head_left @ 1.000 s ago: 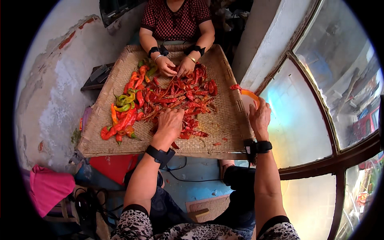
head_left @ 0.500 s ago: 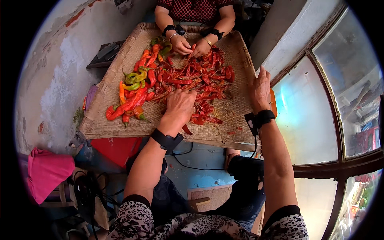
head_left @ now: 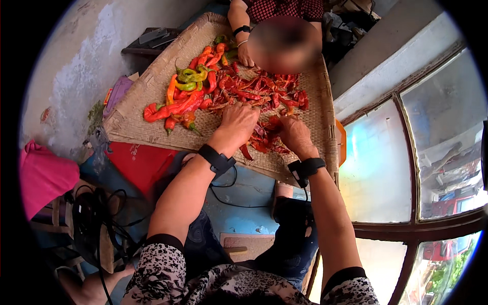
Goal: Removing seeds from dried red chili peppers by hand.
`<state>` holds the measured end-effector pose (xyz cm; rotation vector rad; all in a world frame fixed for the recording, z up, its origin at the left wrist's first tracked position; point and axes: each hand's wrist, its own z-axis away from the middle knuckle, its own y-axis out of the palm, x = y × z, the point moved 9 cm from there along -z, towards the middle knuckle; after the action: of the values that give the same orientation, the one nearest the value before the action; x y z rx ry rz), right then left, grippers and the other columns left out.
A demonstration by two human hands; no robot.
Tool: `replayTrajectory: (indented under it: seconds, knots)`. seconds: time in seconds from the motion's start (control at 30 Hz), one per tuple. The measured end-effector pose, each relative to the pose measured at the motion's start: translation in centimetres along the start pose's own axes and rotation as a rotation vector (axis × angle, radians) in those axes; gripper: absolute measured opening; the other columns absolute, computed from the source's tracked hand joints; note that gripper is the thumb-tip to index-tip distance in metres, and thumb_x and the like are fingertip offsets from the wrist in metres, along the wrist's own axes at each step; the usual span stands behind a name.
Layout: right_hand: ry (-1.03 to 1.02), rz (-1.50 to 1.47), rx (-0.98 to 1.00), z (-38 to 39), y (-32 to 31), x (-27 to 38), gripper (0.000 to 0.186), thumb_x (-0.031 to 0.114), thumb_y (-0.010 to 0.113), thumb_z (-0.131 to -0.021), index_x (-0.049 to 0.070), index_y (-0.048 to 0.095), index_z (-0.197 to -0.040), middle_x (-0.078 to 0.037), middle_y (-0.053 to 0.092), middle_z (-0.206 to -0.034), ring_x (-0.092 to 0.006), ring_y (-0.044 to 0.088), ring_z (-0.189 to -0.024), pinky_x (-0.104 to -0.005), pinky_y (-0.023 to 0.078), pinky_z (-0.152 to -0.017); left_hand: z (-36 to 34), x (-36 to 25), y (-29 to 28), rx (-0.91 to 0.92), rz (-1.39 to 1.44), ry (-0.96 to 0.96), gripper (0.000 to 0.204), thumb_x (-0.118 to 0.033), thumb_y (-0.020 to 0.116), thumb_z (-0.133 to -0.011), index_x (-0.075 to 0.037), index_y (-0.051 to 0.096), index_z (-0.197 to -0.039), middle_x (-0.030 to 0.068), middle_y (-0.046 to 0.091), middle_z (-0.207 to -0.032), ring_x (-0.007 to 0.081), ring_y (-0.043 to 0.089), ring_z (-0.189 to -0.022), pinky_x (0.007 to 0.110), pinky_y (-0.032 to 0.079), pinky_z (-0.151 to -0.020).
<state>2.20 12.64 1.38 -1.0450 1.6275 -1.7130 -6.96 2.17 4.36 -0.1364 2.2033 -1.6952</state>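
Note:
A woven tray [head_left: 133, 124] carries a heap of dried red chillies [head_left: 249, 95] in its middle and right part. Over the heap's near side, my left hand [head_left: 240, 123] is closed with its fingers bent down together; its fingertips are hidden, so I cannot make out what they hold. Close by on the right, my right hand [head_left: 297, 135] has its fingers closed on a dried red chilli [head_left: 275, 123] at the near edge of the heap. Fresh red peppers [head_left: 178, 107] and several green ones [head_left: 192, 76] lie to the left in the tray.
Across the tray a co-worker's hand [head_left: 246, 55] rests at the heap's far side; the other is hidden by a blur. A paned window [head_left: 378, 157] runs along my right. A plastered wall [head_left: 81, 76], a red panel [head_left: 140, 162] and a pink cloth [head_left: 47, 178] are on the left.
My right hand has come off the tray's right rim and moved left into the dried chillies. My left hand stays over the heap. The co-worker's head has leaned into view.

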Motion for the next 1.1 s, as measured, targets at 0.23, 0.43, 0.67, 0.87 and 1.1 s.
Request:
replayTrajectory:
  seconds: [0.23,0.43,0.67,0.87,1.1]
  knots:
    - [0.108,-0.379,-0.259,3.5,-2.4,-5.0,0.035,0.014,0.068,-0.074,0.0,0.06,-0.104,-0.022,0.065,-0.086,-0.0339,0.064,-0.08,-0.0393,0.051,-0.07,0.9,-1.8,-0.8,-0.175,-0.003,0.134,0.017,0.002,0.057,-0.079,0.001,0.061,-0.096,0.0153,0.062,-0.094,0.03,0.059,-0.088,0.042,0.049,-0.073]
    - [0.281,-0.585,-0.336,6.3,-4.9,-5.1,0.019,0.016,0.06,-0.082,-0.001,0.064,-0.091,-0.013,0.064,-0.068,-0.02,0.065,-0.06,-0.0324,0.05,-0.057,0.8,-4.1,-0.2,-0.071,0.08,0.174,0.01,0.0,0.057,-0.079,-0.001,0.061,-0.088,0.0143,0.063,-0.087,0.0299,0.061,-0.082,0.042,0.049,-0.07]
    - [0.396,-1.071,-0.406,7.0,-2.6,-8.0,0.025,0.027,0.059,-0.089,0.003,0.063,-0.089,-0.001,0.057,-0.066,-0.0075,0.049,-0.053,-0.0222,0.04,-0.047,0.3,-5.4,0.2,-0.045,0.164,0.179,0.006,-0.004,0.055,-0.079,0.0,0.057,-0.084,0.0157,0.062,-0.088,0.0325,0.06,-0.084,0.045,0.047,-0.071]
    - [0.335,-1.435,-0.605,6.7,-4.6,-11.9,0.018,0.022,0.055,-0.091,0.004,0.058,-0.095,-0.002,0.058,-0.076,-0.0055,0.048,-0.059,-0.0181,0.039,-0.05,-0.4,-6.0,2.0,-0.117,0.223,0.219,0.006,-0.004,0.054,-0.081,0.0,0.056,-0.084,0.0163,0.059,-0.089,0.0336,0.056,-0.089,0.043,0.047,-0.075]
    - [0.525,-0.107,-0.899,9.8,-8.9,-14.7,0.025,0.015,0.058,-0.083,-0.004,0.054,-0.1,-0.018,0.063,-0.089,-0.0362,0.059,-0.085,-0.0398,0.047,-0.076,-1.7,-7.3,3.7,-0.112,0.174,0.213,0.012,-0.004,0.055,-0.081,-0.003,0.058,-0.093,0.0147,0.056,-0.103,0.0322,0.049,-0.104,0.045,0.042,-0.086]
